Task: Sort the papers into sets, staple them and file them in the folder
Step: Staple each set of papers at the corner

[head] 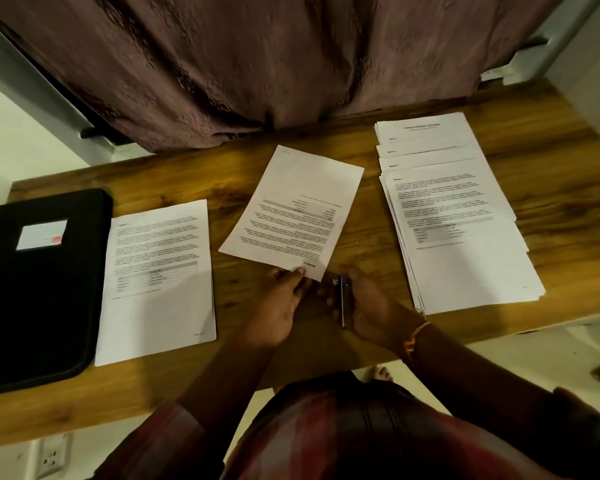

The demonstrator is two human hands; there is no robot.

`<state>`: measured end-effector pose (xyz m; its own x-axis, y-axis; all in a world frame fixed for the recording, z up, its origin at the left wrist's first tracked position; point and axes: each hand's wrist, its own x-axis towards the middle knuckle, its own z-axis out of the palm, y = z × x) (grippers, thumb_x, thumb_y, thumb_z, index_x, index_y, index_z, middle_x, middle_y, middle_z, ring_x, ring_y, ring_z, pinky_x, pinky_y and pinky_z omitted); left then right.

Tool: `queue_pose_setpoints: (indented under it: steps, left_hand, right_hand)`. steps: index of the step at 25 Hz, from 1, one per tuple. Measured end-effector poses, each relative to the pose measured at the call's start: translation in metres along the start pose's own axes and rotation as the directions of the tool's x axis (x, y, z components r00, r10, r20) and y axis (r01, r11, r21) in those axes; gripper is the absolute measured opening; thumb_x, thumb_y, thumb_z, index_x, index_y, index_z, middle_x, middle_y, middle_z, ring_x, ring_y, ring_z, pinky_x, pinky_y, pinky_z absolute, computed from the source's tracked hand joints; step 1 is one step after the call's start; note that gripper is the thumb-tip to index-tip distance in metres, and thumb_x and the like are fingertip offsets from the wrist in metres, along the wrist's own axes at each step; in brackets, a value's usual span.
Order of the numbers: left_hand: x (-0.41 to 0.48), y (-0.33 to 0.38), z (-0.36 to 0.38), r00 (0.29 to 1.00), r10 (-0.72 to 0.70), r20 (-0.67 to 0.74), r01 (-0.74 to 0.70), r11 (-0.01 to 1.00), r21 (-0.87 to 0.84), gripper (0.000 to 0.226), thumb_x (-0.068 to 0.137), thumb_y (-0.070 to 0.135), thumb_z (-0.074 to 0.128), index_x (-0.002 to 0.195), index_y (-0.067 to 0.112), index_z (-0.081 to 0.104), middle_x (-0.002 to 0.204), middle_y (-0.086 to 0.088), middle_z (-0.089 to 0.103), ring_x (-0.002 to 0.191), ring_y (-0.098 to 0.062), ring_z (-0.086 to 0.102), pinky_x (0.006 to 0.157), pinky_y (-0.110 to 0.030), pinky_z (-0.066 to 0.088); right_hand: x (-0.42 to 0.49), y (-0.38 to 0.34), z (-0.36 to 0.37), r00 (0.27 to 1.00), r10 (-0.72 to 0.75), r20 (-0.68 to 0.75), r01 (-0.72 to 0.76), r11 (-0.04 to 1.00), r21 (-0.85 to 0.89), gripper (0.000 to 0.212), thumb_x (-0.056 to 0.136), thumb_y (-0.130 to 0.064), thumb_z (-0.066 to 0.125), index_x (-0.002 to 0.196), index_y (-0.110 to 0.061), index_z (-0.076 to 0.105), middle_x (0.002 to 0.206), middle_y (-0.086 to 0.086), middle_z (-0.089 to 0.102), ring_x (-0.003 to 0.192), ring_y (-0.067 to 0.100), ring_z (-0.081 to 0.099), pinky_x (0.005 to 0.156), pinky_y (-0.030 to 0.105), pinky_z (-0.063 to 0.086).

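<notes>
A set of printed papers (291, 206) lies turned upside down and tilted in the middle of the wooden table (222, 178). My left hand (278, 306) pinches its near corner. Just right of that corner my right hand (364, 306) grips a small metal stapler (343, 299), close to the paper. A second paper set (156, 278) lies flat left of centre. A fanned stack of several sheets (458, 216) lies on the right. The black folder (39, 289) with a white label lies closed at the far left.
A brown curtain (257, 64) hangs behind the table's far edge. Window frames flank it on the left and right. A wall socket (51, 455) sits below the table's near left edge. The pale floor and a bare foot (381, 374) show under the near edge.
</notes>
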<state>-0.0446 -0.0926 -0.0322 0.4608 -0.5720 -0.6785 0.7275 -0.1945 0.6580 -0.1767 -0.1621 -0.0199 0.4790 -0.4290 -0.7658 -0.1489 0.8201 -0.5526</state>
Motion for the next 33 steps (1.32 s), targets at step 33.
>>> queue_pose_setpoints:
  steps: [33]
  left_hand:
    - [-0.007,-0.007,-0.001,0.994,0.097,0.047,-0.103,0.982,0.156,0.025,0.095,0.002,0.063,0.112,0.021,0.065,0.115,-0.002,0.072,0.108,-0.015,0.069,0.086,-0.028,0.055]
  right_hand:
    - [0.011,0.005,-0.006,0.989,-0.052,0.141,0.046,0.998,0.042,0.035,0.099,-0.024,0.059,0.125,-0.001,0.063,0.09,0.007,0.07,0.076,0.013,0.066,0.066,0.024,0.055]
